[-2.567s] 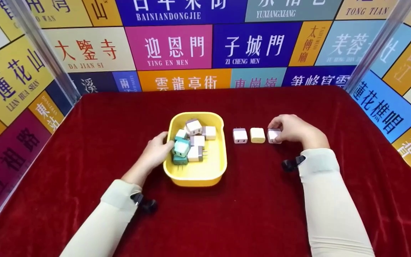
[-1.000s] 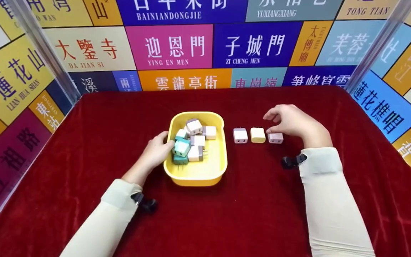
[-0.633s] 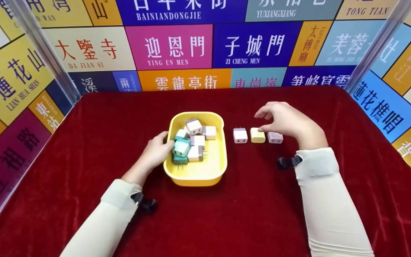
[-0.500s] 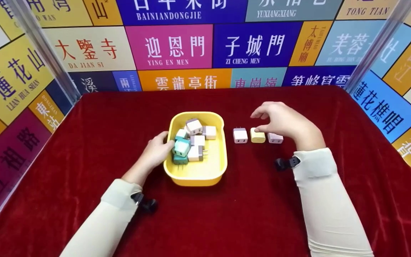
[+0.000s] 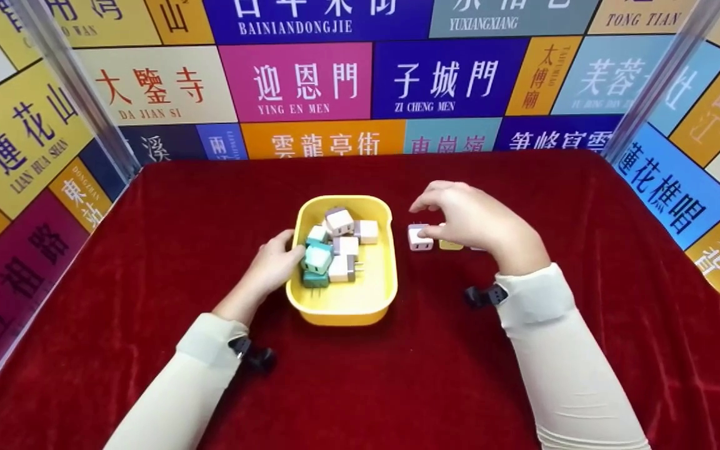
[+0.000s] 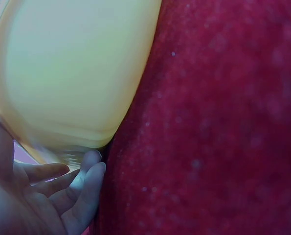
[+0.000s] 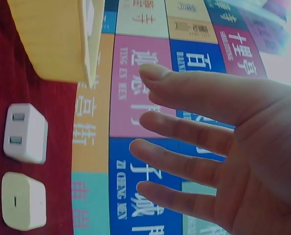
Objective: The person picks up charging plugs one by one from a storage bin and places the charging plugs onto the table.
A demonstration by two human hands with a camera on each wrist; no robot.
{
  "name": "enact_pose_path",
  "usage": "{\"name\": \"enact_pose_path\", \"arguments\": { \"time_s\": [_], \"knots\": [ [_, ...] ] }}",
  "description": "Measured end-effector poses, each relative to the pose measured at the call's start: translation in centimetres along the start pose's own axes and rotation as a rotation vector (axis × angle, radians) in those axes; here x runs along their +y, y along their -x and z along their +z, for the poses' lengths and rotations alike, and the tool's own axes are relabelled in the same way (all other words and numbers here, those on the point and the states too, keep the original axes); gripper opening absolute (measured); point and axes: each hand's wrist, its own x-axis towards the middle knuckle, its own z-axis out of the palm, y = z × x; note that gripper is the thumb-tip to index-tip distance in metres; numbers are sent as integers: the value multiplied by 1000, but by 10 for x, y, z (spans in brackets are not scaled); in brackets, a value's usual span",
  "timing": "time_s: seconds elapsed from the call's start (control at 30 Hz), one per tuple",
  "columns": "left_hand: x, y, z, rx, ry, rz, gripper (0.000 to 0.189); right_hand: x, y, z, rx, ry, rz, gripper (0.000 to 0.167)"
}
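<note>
My left hand (image 5: 275, 262) holds the left side of a yellow plastic basket (image 5: 372, 297), thumb at the rim and fingers against the outer wall (image 6: 77, 63). Inside lie several USB wall chargers: green-and-white ones (image 5: 319, 259) on the left, and white ones with grey-purple backs (image 5: 340, 269). My right hand (image 5: 472, 215), holding nothing, hovers over a short row of chargers right of the basket. Its thumb overlaps the white two-port charger (image 5: 420, 241) in the head view. Beside that stands a pale yellow charger (image 7: 23, 201), with a third (image 5: 477, 249) mostly hidden behind the hand.
Dark red velvet cloth (image 5: 435, 375) covers the table. Panels with Chinese place names (image 5: 310, 81) stand behind and at both sides, with clear corner posts (image 5: 666, 81). Small black cameras (image 5: 260, 359) are strapped at both wrists.
My right hand has let go of the rightmost charger, lifted, and moved left over the row to the charger nearest the basket. The left hand and basket have stayed put.
</note>
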Motion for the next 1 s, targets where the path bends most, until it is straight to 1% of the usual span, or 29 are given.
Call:
{"name": "enact_pose_path", "arguments": {
  "time_s": [0.1,0.2,0.43,0.57,0.8,0.9,1.0],
  "knots": [
    [-1,-1,0,2,-6,7,53,-10,-3,6,13,19,-61,32],
    [0,-1,0,0,-4,6,53,-18,-7,13,9,33,-98,35],
    [1,0,0,-5,-3,-1,55,-36,-14,29,-36,101,-144,39],
    [2,1,0,-7,2,-8,55,-45,-17,36,-59,118,-162,37],
    [0,1,-1,-1,-4,-1,54,-59,-23,56,-86,148,-237,34],
    [0,2,-1,8,-11,3,53,-65,-25,64,-86,158,-287,31],
    [1,2,0,11,-7,9,52,-69,-27,73,-57,160,-337,30]
  ]
}}
